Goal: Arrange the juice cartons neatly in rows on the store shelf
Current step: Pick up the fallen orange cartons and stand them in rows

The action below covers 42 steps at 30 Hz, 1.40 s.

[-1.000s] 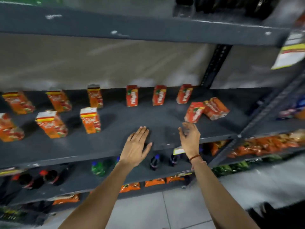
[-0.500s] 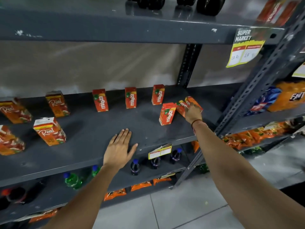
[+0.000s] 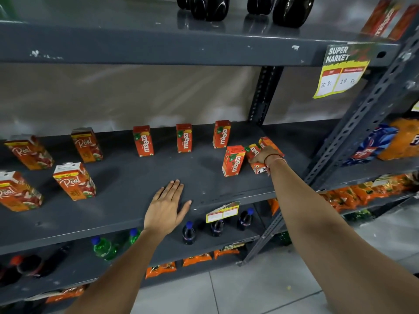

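On the grey shelf [image 3: 127,177] three red Maaza cartons stand upright at the back: [image 3: 143,140], [image 3: 184,138], [image 3: 221,134]. A fourth Maaza carton [image 3: 233,160] stands further forward. Just right of it lie two tipped Maaza cartons [image 3: 258,165]; my right hand [image 3: 264,155] is closed over them. My left hand [image 3: 166,206] rests flat, fingers together, on the shelf's front part, holding nothing. Several orange Real cartons [image 3: 74,181] stand at the left.
Dark bottles [image 3: 290,10] stand on the shelf above. A yellow price tag [image 3: 340,71] hangs from that shelf's edge. A slanted perforated upright [image 3: 353,132] rises at the right. Small bottles [image 3: 188,232] and orange snack packs [image 3: 197,259] fill the lower shelves.
My right hand has reached from the shelf's front edge to the tipped cartons at the right and closed on them. My left hand has settled flat on the shelf.
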Motion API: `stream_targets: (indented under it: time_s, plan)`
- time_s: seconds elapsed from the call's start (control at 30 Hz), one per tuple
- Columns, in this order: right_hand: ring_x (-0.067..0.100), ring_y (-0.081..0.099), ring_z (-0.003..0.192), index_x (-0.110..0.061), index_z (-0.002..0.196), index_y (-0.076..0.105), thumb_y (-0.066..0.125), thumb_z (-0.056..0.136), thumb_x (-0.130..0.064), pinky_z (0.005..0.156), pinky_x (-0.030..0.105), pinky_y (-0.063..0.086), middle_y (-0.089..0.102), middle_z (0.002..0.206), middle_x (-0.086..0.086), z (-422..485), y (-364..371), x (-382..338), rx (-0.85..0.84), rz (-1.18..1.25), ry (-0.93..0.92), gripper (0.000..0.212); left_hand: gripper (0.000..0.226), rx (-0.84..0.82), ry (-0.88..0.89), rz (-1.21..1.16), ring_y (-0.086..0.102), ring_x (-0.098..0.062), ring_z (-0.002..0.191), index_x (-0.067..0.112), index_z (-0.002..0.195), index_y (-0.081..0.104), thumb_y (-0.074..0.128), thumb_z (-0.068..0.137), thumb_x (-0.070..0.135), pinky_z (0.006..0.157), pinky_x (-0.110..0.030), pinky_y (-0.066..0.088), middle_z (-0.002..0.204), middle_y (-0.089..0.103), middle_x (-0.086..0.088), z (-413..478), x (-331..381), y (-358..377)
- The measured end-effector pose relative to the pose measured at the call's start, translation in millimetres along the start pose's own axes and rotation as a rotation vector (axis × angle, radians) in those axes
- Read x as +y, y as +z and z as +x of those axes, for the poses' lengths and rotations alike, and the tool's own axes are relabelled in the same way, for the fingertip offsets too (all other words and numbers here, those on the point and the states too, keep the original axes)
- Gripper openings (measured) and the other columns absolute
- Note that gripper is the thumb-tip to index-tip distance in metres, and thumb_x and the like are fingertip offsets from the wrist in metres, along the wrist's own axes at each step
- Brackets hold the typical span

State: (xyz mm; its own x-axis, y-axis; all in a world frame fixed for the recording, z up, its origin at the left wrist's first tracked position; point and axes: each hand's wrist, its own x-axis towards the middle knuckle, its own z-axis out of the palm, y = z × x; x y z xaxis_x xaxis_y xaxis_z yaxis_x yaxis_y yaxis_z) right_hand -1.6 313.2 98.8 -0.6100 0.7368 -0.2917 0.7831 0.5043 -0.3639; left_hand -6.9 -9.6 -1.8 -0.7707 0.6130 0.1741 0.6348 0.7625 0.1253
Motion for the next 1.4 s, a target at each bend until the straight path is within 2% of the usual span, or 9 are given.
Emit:
stream_targets:
  time_s: [0.17,0.33,0.47,0.57,0.73,0.87,1.07,1.3,1.4]
  plan:
    - [0.033,0.055,0.113,-0.001,0.122,0.051,0.067,0.08,-0.033,0.095,0.039,0.045,0.057,0.125,0.017,-15.3,8.7,17.7,0.065,0.272,0.021,0.056,0.073,0.01,0.001,-0.013,0.043,-0.022,0.128,0.005,0.132,0.048,0.013,0.094,0.056,0.107,-0.04,0.033,0.137,0.05,-0.011,-0.6,-0.2,0.9]
    - [0.033,0.057,0.107,-0.002,0.119,0.054,0.072,0.072,-0.046,0.094,0.044,0.051,0.055,0.121,0.018,-39.2,21.8,36.8,0.151,0.578,0.107,0.066,0.074,0.004,-0.007,-0.012,0.043,-0.021,0.128,0.006,0.132,0.048,0.011,0.093,0.057,0.107,-0.038,0.03,0.137,0.05,-0.01,-1.3,-0.1,0.3]
    - [0.025,0.06,0.086,-0.006,0.079,0.056,0.072,0.075,-0.034,0.081,0.036,0.056,0.057,0.081,0.005,-72.1,49.9,48.7,0.193,1.051,0.181,0.032,0.074,0.005,-0.002,-0.01,0.042,-0.021,0.129,0.006,0.132,0.048,0.01,0.094,0.057,0.107,-0.039,0.031,0.138,0.049,-0.01,-1.6,0.0,-0.8]
    - [0.023,0.061,0.095,-0.01,0.086,0.059,0.076,0.072,-0.033,0.094,0.037,0.049,0.064,0.091,0.004,-99.5,73.2,43.1,0.219,1.222,0.084,0.032,0.075,0.001,0.005,-0.011,0.042,-0.021,0.129,0.006,0.132,0.048,0.008,0.094,0.057,0.107,-0.04,0.032,0.138,0.049,-0.01,-1.4,0.5,-0.9]
    - [-0.009,0.064,0.073,-0.016,0.098,0.059,0.082,0.067,-0.021,0.078,0.011,0.051,0.066,0.083,-0.012,-120.4,82.0,-0.5,0.224,1.056,-0.22,0.039,0.08,0.017,0.022,0.006,0.04,-0.022,0.13,0.005,0.133,0.047,0.01,0.091,0.063,0.107,-0.039,0.03,0.139,0.047,-0.011,7.1,3.1,-5.7]
    - [0.017,0.07,0.081,-0.008,0.096,0.056,0.082,0.064,-0.03,0.076,0.024,0.051,0.073,0.088,0.005,-117.4,83.1,-43.0,0.327,0.812,-0.362,0.047,0.091,-0.005,0.048,0.008,0.039,-0.024,0.131,0.004,0.135,0.044,0.012,0.085,0.073,0.108,-0.041,0.032,0.141,0.045,-0.013,12.1,4.4,-9.1]
    - [0.032,0.066,0.09,-0.005,0.101,0.05,0.077,0.069,-0.03,0.077,0.041,0.055,0.069,0.099,0.014,-117.7,109.1,-73.2,0.267,0.519,-0.442,0.049,0.101,-0.024,0.032,0.008,0.034,-0.024,0.134,0.004,0.138,0.039,0.009,0.078,0.079,0.111,-0.041,0.027,0.145,0.039,-0.013,0.4,-3.2,-5.2]
    - [0.029,0.065,0.097,-0.007,0.11,0.051,0.079,0.069,-0.03,0.082,0.045,0.055,0.068,0.106,0.013,-110.2,131.7,-44.2,0.242,0.561,-0.45,0.055,0.096,0.003,0.045,0.022,0.032,-0.022,0.135,0.005,0.139,0.037,0.015,0.08,0.077,0.111,-0.039,0.023,0.146,0.038,-0.011,-2.9,-0.1,0.5]
    - [0.024,0.065,0.091,-0.009,0.106,0.06,0.074,0.077,-0.027,0.081,0.041,0.056,0.068,0.103,0.011,-104.2,126.5,-12.6,0.343,0.649,-0.46,0.037,0.094,0.011,0.046,0.06,0.032,-0.022,0.135,0.005,0.139,0.038,0.016,0.081,0.076,0.111,-0.039,0.023,0.146,0.038,-0.01,-2.2,-0.8,1.8]
